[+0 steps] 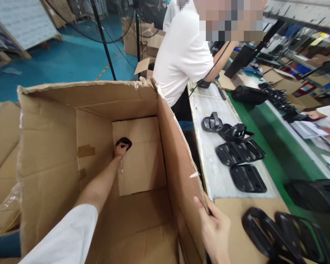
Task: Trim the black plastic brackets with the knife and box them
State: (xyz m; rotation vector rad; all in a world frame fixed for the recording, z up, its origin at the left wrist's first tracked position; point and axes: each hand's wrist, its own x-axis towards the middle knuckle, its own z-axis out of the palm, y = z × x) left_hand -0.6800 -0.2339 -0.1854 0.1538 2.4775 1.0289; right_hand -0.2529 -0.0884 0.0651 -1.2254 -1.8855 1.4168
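A large open cardboard box (140, 99) stands in front of me, its inside bare cardboard with strips of brown tape. My left hand (121, 149) reaches deep into it, closed on a small black plastic part (125, 142) near the bottom; the part's exact kind cannot be made out. The right box wall is pinched at its top edge by my right hand (214, 229), thumb on the inner side and fingers outside.
Right of the box, a worktable (209, 165) carries several black plastic frames (249, 178). More black frames (275, 234) lie on cardboard nearer me. A person in a white shirt (178, 51) is beyond the box. Past the table runs a green conveyor belt (253, 117).
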